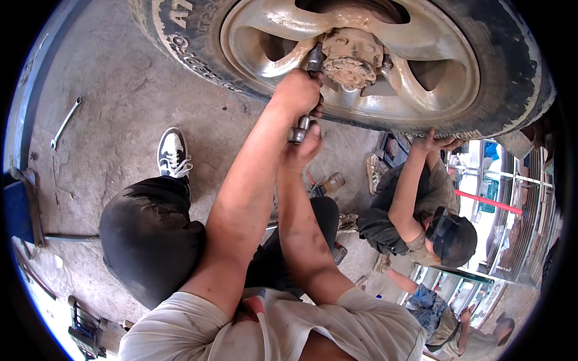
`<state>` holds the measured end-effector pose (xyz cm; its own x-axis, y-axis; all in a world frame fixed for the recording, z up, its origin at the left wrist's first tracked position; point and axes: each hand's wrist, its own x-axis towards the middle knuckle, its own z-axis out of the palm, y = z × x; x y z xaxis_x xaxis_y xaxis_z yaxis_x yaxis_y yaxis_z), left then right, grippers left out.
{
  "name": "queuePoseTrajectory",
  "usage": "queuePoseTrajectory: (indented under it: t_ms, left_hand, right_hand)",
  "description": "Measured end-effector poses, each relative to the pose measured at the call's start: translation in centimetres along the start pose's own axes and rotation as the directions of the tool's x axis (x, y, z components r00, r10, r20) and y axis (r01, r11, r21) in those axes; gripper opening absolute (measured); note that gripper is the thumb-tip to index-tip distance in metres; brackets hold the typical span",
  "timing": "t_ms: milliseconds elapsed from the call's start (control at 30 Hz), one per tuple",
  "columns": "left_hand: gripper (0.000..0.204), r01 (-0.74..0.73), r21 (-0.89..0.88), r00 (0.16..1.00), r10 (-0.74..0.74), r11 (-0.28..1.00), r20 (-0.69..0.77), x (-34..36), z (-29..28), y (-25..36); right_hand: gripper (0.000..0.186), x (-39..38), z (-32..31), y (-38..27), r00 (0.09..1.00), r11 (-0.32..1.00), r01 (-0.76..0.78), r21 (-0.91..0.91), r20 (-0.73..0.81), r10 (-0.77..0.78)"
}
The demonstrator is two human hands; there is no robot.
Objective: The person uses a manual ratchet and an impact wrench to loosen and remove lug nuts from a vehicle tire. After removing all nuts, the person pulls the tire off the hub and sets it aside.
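Observation:
A large wheel with a dirty silver rim (283, 24) and a worn black tyre (506, 66) fills the top of the head view. My left hand (299, 93) is closed around the shaft of a socket wrench (314, 59), whose socket end meets the rim beside the muddy hub (352, 60). Just below it, my right hand (303, 146) closes round the tool's near end, by its metal head. Its fingers are partly hidden, and I cannot tell how the handle runs. The socket covers what it sits on.
At right a crouching co-worker in a dark cap (454, 237) has a hand (435, 142) under the tyre; another person (442, 319) is farther back. A combination wrench (66, 123) lies on the concrete floor at left. A power tool (328, 183) lies beyond my right forearm. Metal shelves (512, 204) stand far right.

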<state>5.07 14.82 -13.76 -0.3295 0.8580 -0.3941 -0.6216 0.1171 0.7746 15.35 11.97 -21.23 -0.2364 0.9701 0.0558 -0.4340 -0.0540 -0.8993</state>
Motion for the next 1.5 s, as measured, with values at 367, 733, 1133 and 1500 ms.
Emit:
queuePoseTrajectory:
  t_ms: [367,733,1133,1500]
  left_hand:
    - [0.034,-0.19,0.265,0.958,0.238,0.945,-0.163,2.0,0.2,-2.0]
    - [0.031,-0.236,0.257,0.956,0.272,0.937,-0.114,3.2,-1.0,-2.3]
    - [0.028,-0.118,0.124,0.99,0.127,0.985,-0.066,1.5,0.0,-1.0]
    - [0.03,-0.019,-0.107,1.0,0.019,0.994,-0.001,0.5,0.5,0.1]
  right_hand:
    - [0.043,0.4,-2.4,-0.5,0.996,0.762,0.051,-0.646,0.086,0.006]
    - [0.049,-0.1,2.6,-1.5,0.966,0.967,-0.23,-0.11,-0.15,0.212]
    - [0.042,-0.2,2.2,-1.6,0.982,0.992,-0.106,-0.064,-0.167,0.094]
    - [0.041,-0.6,4.4,-2.4,0.96,0.795,-0.188,0.577,-0.064,0.273]
